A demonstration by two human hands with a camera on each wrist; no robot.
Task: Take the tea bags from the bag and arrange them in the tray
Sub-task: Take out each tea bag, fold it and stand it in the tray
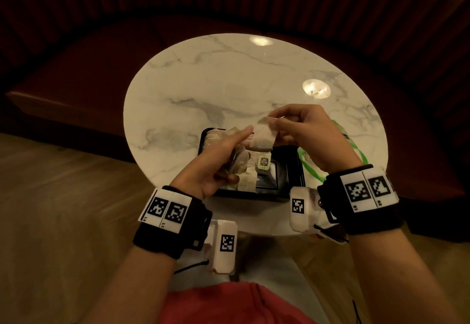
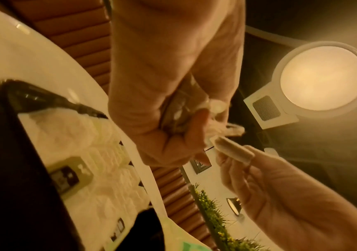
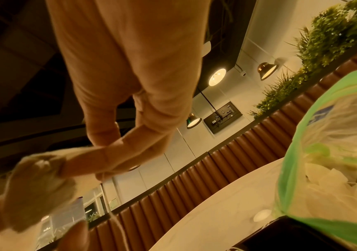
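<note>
Both hands are raised above the black tray (image 1: 292,171) on the marble table (image 1: 229,82). My right hand (image 1: 292,130) pinches one white tea bag (image 1: 262,138) by its top edge; its green tag (image 1: 264,163) dangles on a string over the tray. My left hand (image 1: 218,163) grips a small bunch of tea bags (image 1: 239,163) in its curled fingers, forefinger stretched toward the pinched bag. A row of white tea bags (image 2: 100,152) lies along the tray's left side. The green-rimmed clear bag (image 3: 323,161) with more tea bags lies right of the tray.
A dark red padded bench (image 1: 101,56) curves round the far side of the round table. Wooden floor (image 1: 50,209) shows to the left. My red-clad lap (image 1: 229,303) is under the table's near edge. Ceiling lamps (image 2: 323,79) glare in the wrist views.
</note>
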